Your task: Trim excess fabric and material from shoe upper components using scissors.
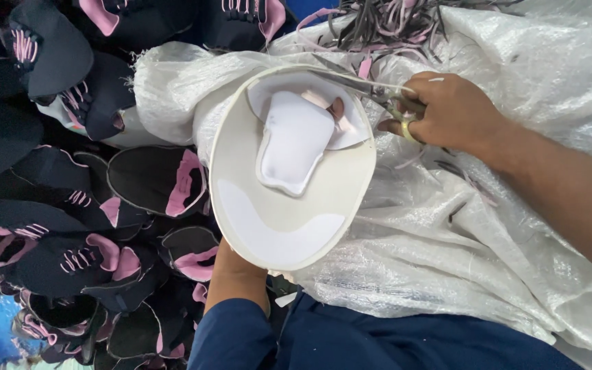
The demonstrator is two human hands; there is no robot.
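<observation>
My left hand (236, 268) holds a shoe upper (289, 199) from below, inside facing up. The upper shows a cream lining with white patches and a padded white tongue in the middle. My right hand (447, 113) grips a pair of scissors (371, 89) with yellowish handles. The blades reach left over the top edge of the upper, near a pink strip by the tongue. Most of my left hand is hidden under the upper.
A pile of black and pink shoe uppers (70, 205) fills the left side. A white woven plastic sack (488, 226) lies across my lap at right. Dark and pink trimmed strips (385, 24) lie heaped at the top.
</observation>
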